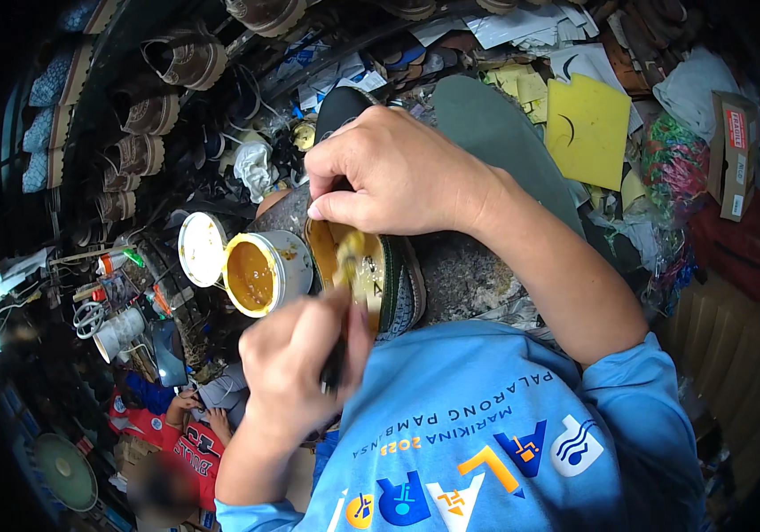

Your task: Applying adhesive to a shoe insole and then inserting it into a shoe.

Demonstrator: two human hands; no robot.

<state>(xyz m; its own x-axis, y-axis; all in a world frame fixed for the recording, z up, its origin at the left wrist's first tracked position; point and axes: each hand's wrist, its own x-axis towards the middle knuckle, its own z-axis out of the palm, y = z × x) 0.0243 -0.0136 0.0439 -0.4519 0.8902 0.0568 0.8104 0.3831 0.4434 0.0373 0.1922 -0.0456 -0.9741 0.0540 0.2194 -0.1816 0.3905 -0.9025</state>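
Observation:
My left hand [296, 355] is closed round the handle of a brush. The brush's bristles [351, 253], coated yellow and slightly blurred, are over the open inside of a shoe [402, 288]. The shoe has a dark toe, a green-edged collar and a shiny yellowish coating on its inner sole. Across the shoe's middle lies my right hand [389, 168], its thumb and fingers pinched on the upper; the exact grip is partly hidden. Left of the shoe, beside its collar, a white tub [289, 262] holds amber-yellow glue [251, 273].
A round white lid [201, 248] stands against the tub. Brown shoes [185, 62] line a rack at upper left. Yellow foam sheet [588, 133], dark green sheet [504, 133] and a cardboard box [735, 155] lie to the right. Another person in red [194, 452] sits lower left.

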